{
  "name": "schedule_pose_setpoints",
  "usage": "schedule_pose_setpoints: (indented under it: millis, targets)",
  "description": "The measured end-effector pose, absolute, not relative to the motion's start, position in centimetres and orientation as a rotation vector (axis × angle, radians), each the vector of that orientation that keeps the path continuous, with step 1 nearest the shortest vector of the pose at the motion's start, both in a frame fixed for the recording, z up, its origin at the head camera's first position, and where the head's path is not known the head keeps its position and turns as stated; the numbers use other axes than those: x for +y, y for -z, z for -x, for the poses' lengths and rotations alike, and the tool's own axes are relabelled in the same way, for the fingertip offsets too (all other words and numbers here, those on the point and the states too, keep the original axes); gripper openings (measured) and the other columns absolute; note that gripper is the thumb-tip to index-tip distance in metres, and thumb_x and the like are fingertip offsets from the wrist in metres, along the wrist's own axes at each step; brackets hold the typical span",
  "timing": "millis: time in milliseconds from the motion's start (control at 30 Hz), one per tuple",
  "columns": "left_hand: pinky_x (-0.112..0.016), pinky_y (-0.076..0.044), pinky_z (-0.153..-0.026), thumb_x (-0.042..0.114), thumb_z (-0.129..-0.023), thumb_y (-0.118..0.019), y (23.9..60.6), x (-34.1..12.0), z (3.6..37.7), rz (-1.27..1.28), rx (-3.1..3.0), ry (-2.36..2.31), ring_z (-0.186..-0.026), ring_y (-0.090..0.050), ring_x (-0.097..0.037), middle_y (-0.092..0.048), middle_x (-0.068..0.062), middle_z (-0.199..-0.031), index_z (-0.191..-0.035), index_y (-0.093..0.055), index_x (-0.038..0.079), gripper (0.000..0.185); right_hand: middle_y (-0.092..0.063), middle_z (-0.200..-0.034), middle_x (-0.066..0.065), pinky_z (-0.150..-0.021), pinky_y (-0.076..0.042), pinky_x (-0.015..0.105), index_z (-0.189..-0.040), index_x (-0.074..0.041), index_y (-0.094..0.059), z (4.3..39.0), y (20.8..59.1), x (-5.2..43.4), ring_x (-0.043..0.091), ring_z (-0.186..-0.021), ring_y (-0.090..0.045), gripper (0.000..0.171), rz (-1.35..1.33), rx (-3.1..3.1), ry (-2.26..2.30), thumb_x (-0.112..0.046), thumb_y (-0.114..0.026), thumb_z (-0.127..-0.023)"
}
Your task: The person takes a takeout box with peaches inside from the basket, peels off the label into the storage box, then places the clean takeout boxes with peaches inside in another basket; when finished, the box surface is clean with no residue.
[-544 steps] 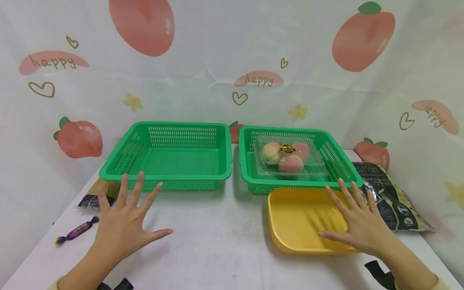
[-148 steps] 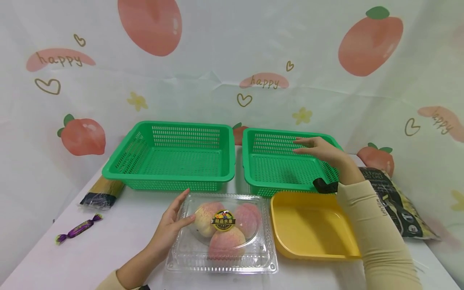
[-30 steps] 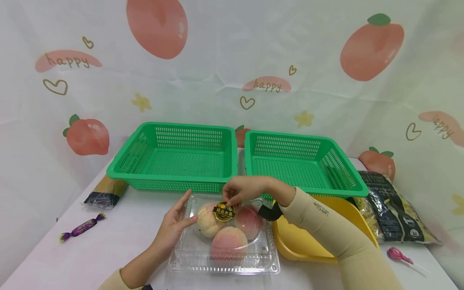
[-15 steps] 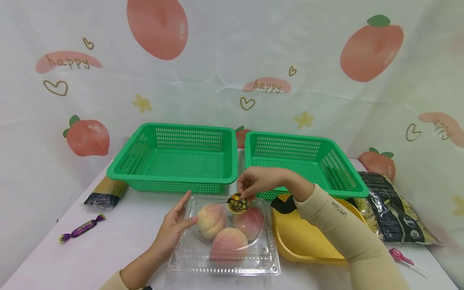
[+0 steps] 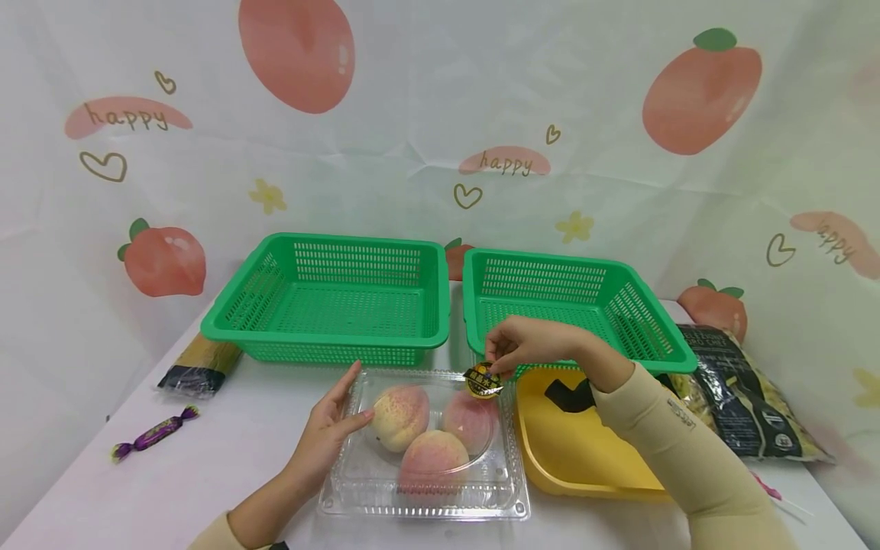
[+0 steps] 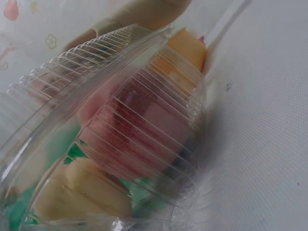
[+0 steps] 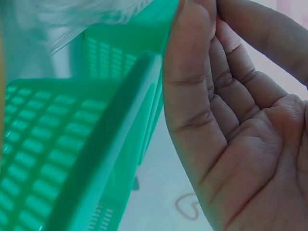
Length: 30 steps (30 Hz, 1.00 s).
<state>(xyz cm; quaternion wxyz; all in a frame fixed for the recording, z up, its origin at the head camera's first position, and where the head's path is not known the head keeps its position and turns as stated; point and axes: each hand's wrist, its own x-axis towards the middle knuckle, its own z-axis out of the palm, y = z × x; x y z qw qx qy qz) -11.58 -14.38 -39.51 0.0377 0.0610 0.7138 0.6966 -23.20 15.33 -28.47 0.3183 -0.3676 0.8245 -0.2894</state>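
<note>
A clear plastic clamshell box [image 5: 491, 506] with three peaches [image 5: 401, 418] inside lies on the table in the head view. My left hand [image 5: 319, 439] rests against its left side, the thumb on the lid and the index finger stretched along the edge. With thumb and fingertips my right hand [image 5: 532, 344] pinches a black and gold round sticker [image 5: 483, 382] over the box's back right part. I cannot tell whether the sticker still touches the lid. In the left wrist view the ribbed box [image 6: 91, 53] fills much of the frame.
Two green mesh baskets, a left one [image 5: 323, 339] and a right one [image 5: 584, 262], stand behind the box. A yellow basin [image 5: 577, 458] adjoins it at right. Around them lie a wrapped candy [image 5: 154, 437], a spaghetti packet [image 5: 199, 367], a black food bag [image 5: 745, 397] and a lollipop [image 5: 770, 489].
The box came from the right basket to the table front earlier. Over the last second my right hand has moved right, peeling the sticker from the lid's middle. My left hand stays put.
</note>
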Motion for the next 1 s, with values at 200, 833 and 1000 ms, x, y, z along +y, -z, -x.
schedule_pose_setpoints:
  millis: [200, 833, 1000]
  targets:
    - [-0.045, -0.002, -0.115, 0.012, -0.090, -0.056, 39.5, -14.4, 11.6, -0.191, 2.201, -2.136, -0.145, 0.004, -0.029, -0.001, -0.011, -0.158, -0.149, -0.013, 0.004, 0.073, -0.063, -0.074, 0.003, -0.068, -0.056, 0.035, -0.083, -0.002, -0.058, 23.0, 28.7, 17.0, 0.022, -0.069, -0.061, 0.012, 0.960, 2.189, 0.806, -0.012, -0.061, -0.090]
    - [-0.047, -0.002, -0.116, 0.012, -0.091, -0.054, 39.5, -14.2, 11.5, -0.164, 2.163, -2.145, -0.145, 0.004, -0.032, 0.000, -0.013, -0.157, -0.149, -0.010, 0.003, 0.074, -0.061, -0.075, 0.006, -0.070, -0.056, 0.037, -0.087, 0.001, -0.058, 21.6, 30.6, 22.4, 0.020, -0.068, -0.061, 0.019, 0.859, 2.213, 0.971, -0.018, -0.060, -0.091]
    - [-0.046, -0.002, -0.116, 0.012, -0.091, -0.053, 39.5, -14.2, 11.5, -0.153, 2.144, -2.144, -0.145, 0.003, -0.032, 0.002, -0.015, -0.157, -0.149, -0.007, 0.001, 0.075, -0.059, -0.075, 0.004, -0.069, -0.056, 0.039, -0.088, 0.003, -0.056, 21.0, 31.6, 23.8, 0.021, -0.068, -0.061, 0.022, 0.807, 2.199, 1.012, -0.019, -0.060, -0.091]
